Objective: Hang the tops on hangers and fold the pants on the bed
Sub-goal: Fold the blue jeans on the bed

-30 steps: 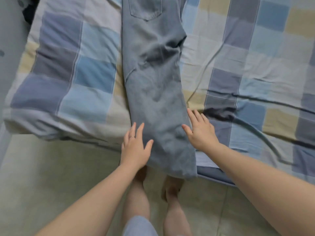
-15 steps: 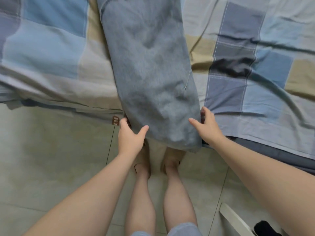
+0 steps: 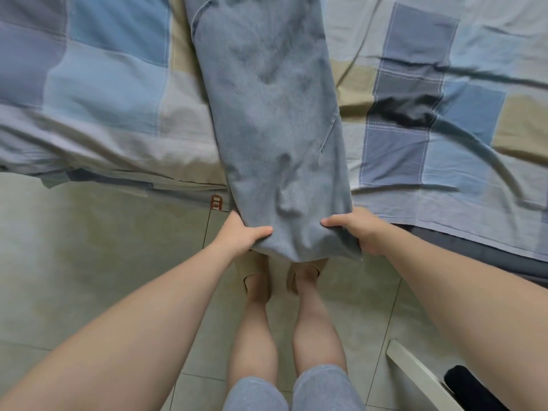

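Pants (image 3: 272,120): 1 pair, blue-grey denim, lying lengthwise across the bed (image 3: 444,185), the near end hanging past the mattress edge over the floor (image 3: 89,262). Left hand (image 3: 241,236): grips the left corner of that end, thumb on top, fingers tucked under the cloth. Right hand (image 3: 357,231): grips the right corner the same way. Bed cover: checked in blue, grey, beige and white, creased. Floor: pale tiles. Below the pants end: the person's 2 legs and feet (image 3: 258,280). White slat (image 3: 421,378) at lower right.
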